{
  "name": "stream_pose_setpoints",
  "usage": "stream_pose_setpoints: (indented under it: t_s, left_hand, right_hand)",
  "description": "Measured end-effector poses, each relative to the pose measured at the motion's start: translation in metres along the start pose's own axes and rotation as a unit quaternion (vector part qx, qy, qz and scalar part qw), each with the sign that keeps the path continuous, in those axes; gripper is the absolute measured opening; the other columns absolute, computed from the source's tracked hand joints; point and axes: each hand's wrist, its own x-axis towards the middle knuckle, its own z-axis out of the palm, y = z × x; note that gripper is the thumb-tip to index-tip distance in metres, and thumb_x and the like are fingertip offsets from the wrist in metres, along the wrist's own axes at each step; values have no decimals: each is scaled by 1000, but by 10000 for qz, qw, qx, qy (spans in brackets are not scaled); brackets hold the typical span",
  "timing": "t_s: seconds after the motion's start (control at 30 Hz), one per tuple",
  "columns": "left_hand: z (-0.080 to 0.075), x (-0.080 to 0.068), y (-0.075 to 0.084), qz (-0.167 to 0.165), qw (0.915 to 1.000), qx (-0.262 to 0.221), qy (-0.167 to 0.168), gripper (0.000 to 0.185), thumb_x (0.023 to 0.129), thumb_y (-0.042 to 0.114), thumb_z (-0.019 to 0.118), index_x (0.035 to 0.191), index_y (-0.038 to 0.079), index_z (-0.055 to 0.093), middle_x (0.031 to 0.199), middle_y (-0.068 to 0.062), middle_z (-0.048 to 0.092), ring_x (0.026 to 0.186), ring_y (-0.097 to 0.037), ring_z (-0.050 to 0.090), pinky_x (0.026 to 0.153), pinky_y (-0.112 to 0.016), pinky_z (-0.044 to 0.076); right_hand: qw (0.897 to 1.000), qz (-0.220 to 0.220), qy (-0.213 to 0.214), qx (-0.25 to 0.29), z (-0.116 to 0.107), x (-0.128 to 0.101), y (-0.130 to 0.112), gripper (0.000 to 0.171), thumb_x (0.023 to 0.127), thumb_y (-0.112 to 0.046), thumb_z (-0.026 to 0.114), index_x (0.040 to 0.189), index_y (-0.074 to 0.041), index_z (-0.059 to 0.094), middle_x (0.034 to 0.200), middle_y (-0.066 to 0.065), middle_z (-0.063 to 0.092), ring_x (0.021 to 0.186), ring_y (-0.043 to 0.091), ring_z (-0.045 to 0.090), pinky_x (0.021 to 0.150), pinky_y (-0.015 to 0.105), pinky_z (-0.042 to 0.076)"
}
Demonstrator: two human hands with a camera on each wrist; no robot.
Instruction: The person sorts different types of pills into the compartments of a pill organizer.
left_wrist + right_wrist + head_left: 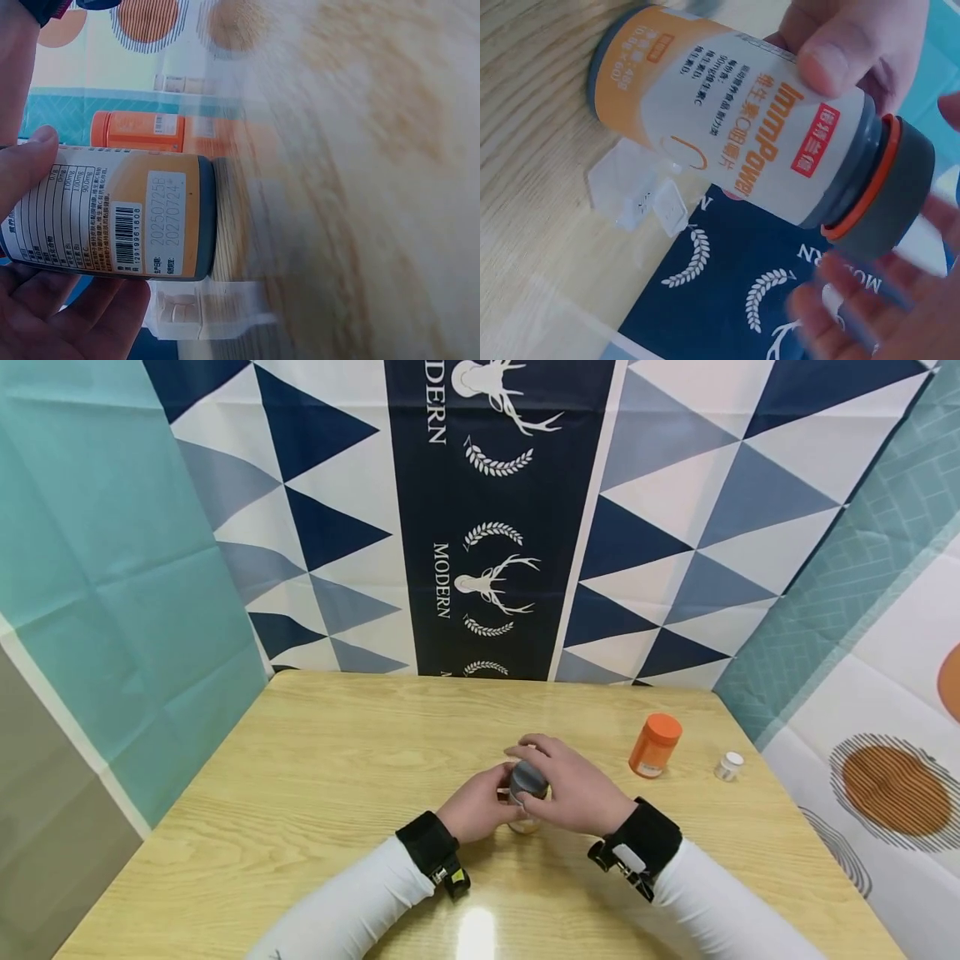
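A vitamin C tablet bottle (pixel 727 120) with a white and orange label stands upright on the table. My left hand (pixel 480 806) grips its body, thumb on one side and fingers on the other. The bottle's dark grey cap (pixel 900 187) is on top, with an orange ring (pixel 866 180) showing beneath it. My right hand (pixel 577 785) is spread around the cap. Its fingers (pixel 847 300) look blurred and stretched past the cap, and the right wrist view shows a gap between thumb and cap. The hands cover much of the bottle in the head view.
To the right on the wooden table (pixel 345 752) stand an orange bottle (pixel 655 746) and a small white-capped bottle (pixel 728 766). Beyond the held bottle sits a small clear plastic box (pixel 626 184) with its lid open. Patterned cloth (pixel 487 527) hangs behind the table.
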Motion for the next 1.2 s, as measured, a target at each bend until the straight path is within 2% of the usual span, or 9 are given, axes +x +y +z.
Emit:
stream_pose_setpoints:
  t_s: [0.13,0.27,0.33,0.43,0.57,0.7,0.8,1.0,1.2]
  left_hand:
    - [-1,1,0,-24,9999,132,-28,51,93,26,72,139,15,52,129,1,61,117,-14,59,91,-27,50]
    - [0,0,0,-43,10000,49,-15,53,92,28,73,139,16,52,127,2,62,114,-11,59,91,-26,50]
    - [1,0,0,-30,9999,-103,-16,52,91,29,74,138,18,53,126,4,61,114,-11,59,91,-26,50]
    - [2,1,-2,38,9997,-228,-8,53,90,30,75,138,22,54,125,7,61,114,-11,60,91,-26,50]
    - [2,2,-2,103,9997,-216,14,55,89,29,76,138,21,53,124,7,61,114,-11,60,92,-27,49]
    - [2,2,-2,105,9999,-127,44,56,88,29,77,137,18,54,123,6,62,114,-12,60,94,-29,49]
    - [0,0,-1,49,9999,-102,83,55,87,29,78,136,19,55,122,6,63,114,-13,61,94,-30,49]
    - [-1,-4,1,-43,9998,-18,185,53,86,28,80,133,18,57,120,6,64,114,-14,61,93,-29,49]
    - [0,-9,3,-101,9997,-51,203,55,85,25,80,134,15,56,120,5,64,113,-15,61,92,-29,49]
  right_hand:
    - [9963,839,-51,-200,5,1,-4,69,86,-63,66,132,-12,59,116,6,59,94,18,59,75,34,52]
    - [9901,1354,-124,-359,8,1,-6,59,86,-65,64,109,-11,62,86,-2,57,67,12,51,56,29,43]
    - [9901,1371,37,-305,7,2,-6,52,88,-59,65,108,-11,61,86,-2,57,67,12,51,56,29,43]
    - [9901,1333,426,67,1,2,-7,47,91,-49,66,117,-11,59,96,1,60,74,14,55,62,30,48]
    - [9824,1542,820,663,-11,-2,-4,56,90,-41,70,131,-7,53,105,6,61,83,20,56,67,34,48]
    - [9721,1934,1044,816,-14,-12,6,58,85,-41,76,123,-5,52,99,8,60,81,21,54,66,33,46]
    - [9692,2057,1139,725,-10,-19,18,50,84,-39,79,112,-6,53,96,7,59,79,21,53,67,32,45]
    - [9766,1961,824,326,-2,-32,45,32,83,-27,81,99,-7,60,85,1,59,80,19,51,68,33,44]
    - [9771,2122,-62,163,7,-45,61,49,88,-22,74,127,0,54,103,10,67,82,15,62,72,38,53]
